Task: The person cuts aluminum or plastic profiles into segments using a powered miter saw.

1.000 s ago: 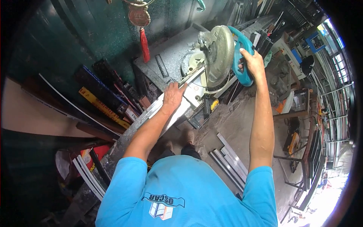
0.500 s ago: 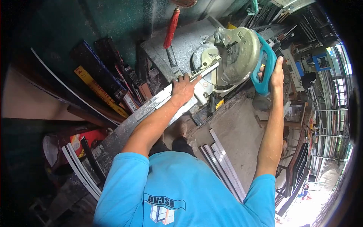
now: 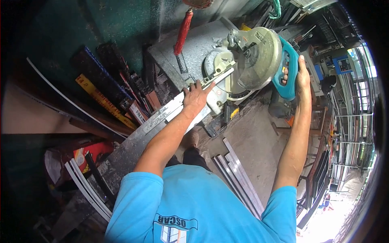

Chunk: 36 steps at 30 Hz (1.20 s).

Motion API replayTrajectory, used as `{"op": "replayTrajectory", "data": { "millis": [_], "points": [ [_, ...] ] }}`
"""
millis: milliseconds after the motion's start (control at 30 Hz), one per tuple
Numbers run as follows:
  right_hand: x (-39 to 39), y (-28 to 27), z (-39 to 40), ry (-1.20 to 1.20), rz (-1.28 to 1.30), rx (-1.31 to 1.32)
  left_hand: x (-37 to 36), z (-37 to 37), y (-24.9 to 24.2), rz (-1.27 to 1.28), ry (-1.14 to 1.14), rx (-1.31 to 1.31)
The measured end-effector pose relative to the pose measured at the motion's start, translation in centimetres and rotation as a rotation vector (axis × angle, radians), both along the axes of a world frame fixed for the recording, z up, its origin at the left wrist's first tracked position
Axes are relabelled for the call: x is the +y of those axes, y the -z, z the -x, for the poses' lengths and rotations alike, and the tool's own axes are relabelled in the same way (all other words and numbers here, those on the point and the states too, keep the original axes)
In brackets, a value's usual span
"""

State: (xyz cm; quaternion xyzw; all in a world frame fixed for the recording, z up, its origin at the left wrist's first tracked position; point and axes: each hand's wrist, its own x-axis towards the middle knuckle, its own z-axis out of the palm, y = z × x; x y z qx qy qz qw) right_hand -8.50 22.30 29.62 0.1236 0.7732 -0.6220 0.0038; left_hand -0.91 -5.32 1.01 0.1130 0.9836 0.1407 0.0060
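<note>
A miter saw [image 3: 259, 56] with a round blade guard stands on the bench, its head tilted up. My right hand [image 3: 302, 79] is closed round the saw's teal handle [image 3: 288, 91], its fingertips showing through the handle opening. A long white metal profile [image 3: 174, 104] lies along the saw's fence, with one end near the blade guard. My left hand [image 3: 195, 100] grips this profile and presses it down, fingers over its far side and thumb stretched toward the saw. The blade's edge is mostly hidden by the guard.
Behind the saw, a red-handled brush [image 3: 184, 32] rests on the dusty bench top [image 3: 198, 42]. Metal lengths [image 3: 243, 178] lie on the floor beside my feet. A yellow level-like bar [image 3: 103, 99] and offcuts lean at the left. A red bag [image 3: 95, 152] sits lower left.
My right hand and the saw handle have shifted slightly to the right, and more of the fingertips show inside the handle. My left hand stays on the profile.
</note>
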Motion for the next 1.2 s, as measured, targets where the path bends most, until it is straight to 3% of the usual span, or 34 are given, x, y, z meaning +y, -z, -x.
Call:
{"op": "replayTrajectory", "data": {
  "millis": [800, 1067, 1200],
  "points": [
    [0.2, 3.7, -1.5, 0.091, 0.038, 0.067, 0.3, 0.4, -2.3, -0.123, -0.048, -0.225],
    [0.4, 4.9, -1.9, 0.13, -0.068, 0.12, 0.4, 0.4, -2.6, -0.024, -0.022, -0.219],
    [0.4, 5.2, -2.0, 0.126, -0.063, 0.121, 0.5, 0.2, -1.6, -0.027, -0.024, -0.089]
  ]
}}
